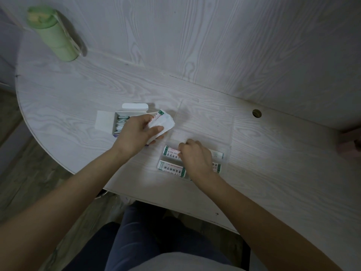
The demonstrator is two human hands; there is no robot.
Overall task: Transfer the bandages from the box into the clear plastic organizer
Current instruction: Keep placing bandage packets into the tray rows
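An open white bandage box [119,122] lies on the table left of centre, with wrapped bandages still inside it. My left hand [134,133] hovers just right of the box and grips a small stack of white wrapped bandages [162,122]. The clear plastic organizer [205,122] sits to the right, its near compartments holding wrapped bandages with green ends [170,167]. My right hand [195,157] rests in the organizer's near part, fingers curled onto a bandage [172,150]; whether it grips or presses it I cannot tell.
A green bottle [52,34] lies at the table's far left. A wood-grain wall panel rises behind the table, with a round cable hole [256,113] at right. The table's curved edge runs near my knees.
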